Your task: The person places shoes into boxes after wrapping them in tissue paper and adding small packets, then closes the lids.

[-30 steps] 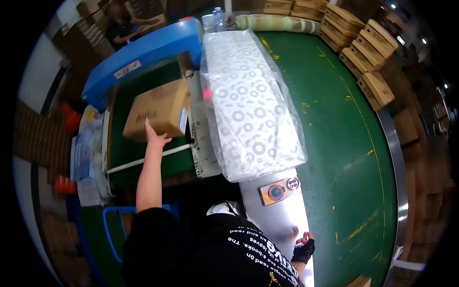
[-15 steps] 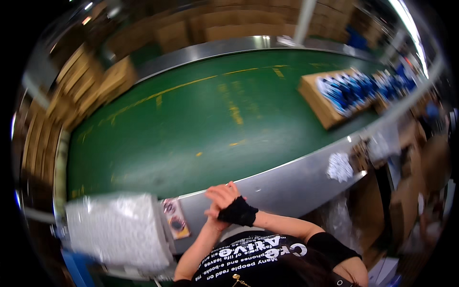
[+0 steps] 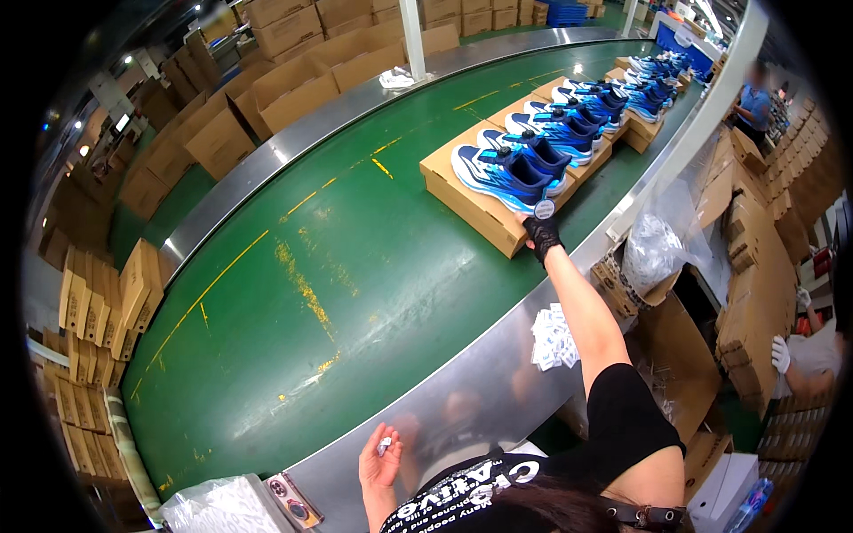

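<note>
My right hand (image 3: 540, 236), in a black lace fingerless glove, grips the near corner of a brown cardboard shoebox (image 3: 471, 213) on the green conveyor belt. On that box's top rests a pair of blue-and-white sneakers (image 3: 508, 171), with a round tag (image 3: 544, 210) hanging close to my fingers. Part of my right hand's grip is hidden by the glove and the box. Low in the view, my left hand (image 3: 380, 462) is palm up over the metal ledge, its fingers curled round a small white packet (image 3: 384, 445).
More boxes topped with sneakers (image 3: 569, 124) line up behind. On the metal ledge (image 3: 462, 404) lie a heap of white packets (image 3: 554, 339) and a plastic-wrapped stack (image 3: 213, 506). A white post (image 3: 702, 133) rises at the right. Further right, a gloved hand (image 3: 780, 354) belongs to another person.
My hands were together by the belt's edge; now they are apart. The right has reached out to the shoebox, the left shows a small packet. The view has turned right.
</note>
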Demonstrator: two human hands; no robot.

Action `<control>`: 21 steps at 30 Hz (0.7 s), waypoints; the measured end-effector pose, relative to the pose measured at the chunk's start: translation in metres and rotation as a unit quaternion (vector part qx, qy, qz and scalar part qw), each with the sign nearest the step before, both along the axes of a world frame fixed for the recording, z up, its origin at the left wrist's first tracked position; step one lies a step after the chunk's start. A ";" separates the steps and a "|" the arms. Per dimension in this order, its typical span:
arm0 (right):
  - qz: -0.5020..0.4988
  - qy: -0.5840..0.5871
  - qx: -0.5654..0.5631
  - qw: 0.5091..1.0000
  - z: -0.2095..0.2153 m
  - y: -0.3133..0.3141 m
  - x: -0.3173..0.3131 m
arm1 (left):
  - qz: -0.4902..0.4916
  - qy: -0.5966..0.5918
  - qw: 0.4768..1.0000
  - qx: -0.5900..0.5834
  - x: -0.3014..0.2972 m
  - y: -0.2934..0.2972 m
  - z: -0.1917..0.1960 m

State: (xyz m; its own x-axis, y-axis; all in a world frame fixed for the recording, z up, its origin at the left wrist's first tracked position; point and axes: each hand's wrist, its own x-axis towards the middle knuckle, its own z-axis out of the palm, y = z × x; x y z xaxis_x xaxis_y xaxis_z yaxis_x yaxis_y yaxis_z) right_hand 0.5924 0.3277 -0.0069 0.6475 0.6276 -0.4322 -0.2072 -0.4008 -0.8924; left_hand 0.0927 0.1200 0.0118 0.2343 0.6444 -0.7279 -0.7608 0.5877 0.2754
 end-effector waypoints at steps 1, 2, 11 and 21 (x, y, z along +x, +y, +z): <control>-0.003 0.074 0.009 0.997 0.000 0.007 -0.005 | 0.019 0.034 0.999 0.006 0.002 -0.002 0.008; -0.022 0.100 0.030 0.994 -0.004 0.005 -0.018 | 0.012 0.064 0.998 0.013 0.006 0.002 0.012; 0.476 0.143 0.084 0.864 0.036 -0.129 -0.220 | -0.157 0.524 0.780 0.304 0.046 0.090 0.068; 0.421 -0.474 0.429 0.643 0.116 -0.031 -0.251 | -0.131 0.689 0.494 0.514 0.018 0.152 0.103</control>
